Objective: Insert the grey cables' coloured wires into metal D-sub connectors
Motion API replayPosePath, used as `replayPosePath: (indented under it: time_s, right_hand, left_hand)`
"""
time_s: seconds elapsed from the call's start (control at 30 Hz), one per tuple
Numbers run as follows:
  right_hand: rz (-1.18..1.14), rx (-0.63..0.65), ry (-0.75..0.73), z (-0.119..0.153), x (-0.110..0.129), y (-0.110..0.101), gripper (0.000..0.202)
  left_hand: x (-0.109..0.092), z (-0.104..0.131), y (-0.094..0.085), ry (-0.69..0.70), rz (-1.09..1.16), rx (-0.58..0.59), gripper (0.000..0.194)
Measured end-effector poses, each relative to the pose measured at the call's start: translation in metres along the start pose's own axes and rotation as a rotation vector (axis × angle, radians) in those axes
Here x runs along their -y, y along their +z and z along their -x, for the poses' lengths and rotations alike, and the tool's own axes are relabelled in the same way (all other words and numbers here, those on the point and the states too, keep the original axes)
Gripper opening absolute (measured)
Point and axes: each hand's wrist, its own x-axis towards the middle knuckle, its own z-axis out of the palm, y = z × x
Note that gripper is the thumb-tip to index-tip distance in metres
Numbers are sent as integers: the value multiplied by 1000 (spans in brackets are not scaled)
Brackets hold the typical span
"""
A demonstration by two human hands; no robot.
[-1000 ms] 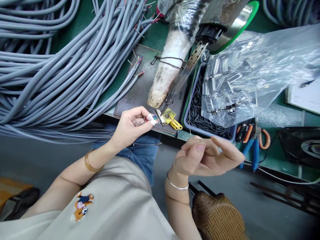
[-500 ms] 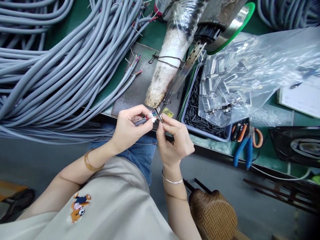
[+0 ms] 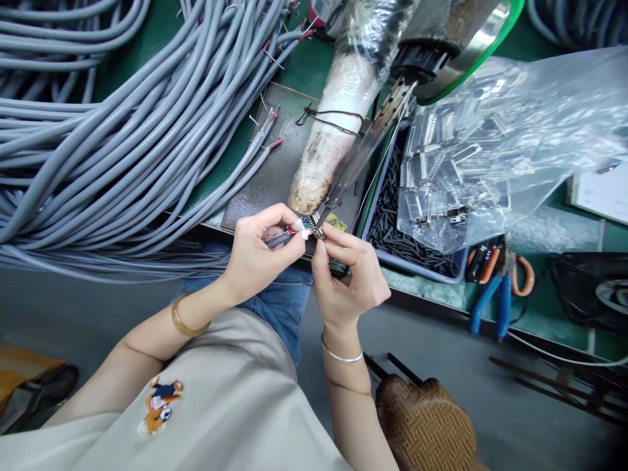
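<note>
- At the front edge of the metal plate (image 3: pixel 245 206), on the table (image 3: pixel 307 72), the left hand (image 3: pixel 260 252) has its fingers pinched shut around the end of a grey cable (image 3: pixel 279 240); if that pinch loosened, the coloured wires (image 3: pixel 307 223) could slip out of line with the connector's pins.
- The connector (image 3: pixel 316 227) is between the two hands, under the tip of what looks like a soldering iron (image 3: pixel 366 144).
- The right hand (image 3: pixel 350 278) has its fingers nearly together at the connector's near edge; whether they grip it, I cannot tell. A weak hold might let it twist.
- Both hands are near that tip; if it is hot, a small drift could burn skin or melt insulation.
- The wires are crowded close together, so stray strands could bridge neighbouring pins.
</note>
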Motion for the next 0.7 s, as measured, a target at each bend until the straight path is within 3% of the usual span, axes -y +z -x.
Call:
replayPosePath:
  time_s: [0.7]
  right_hand:
    - [-2,-13,-10,-3,4,-1,13]
  left_hand:
    - [-4,1,-4,-67,54,14,9]
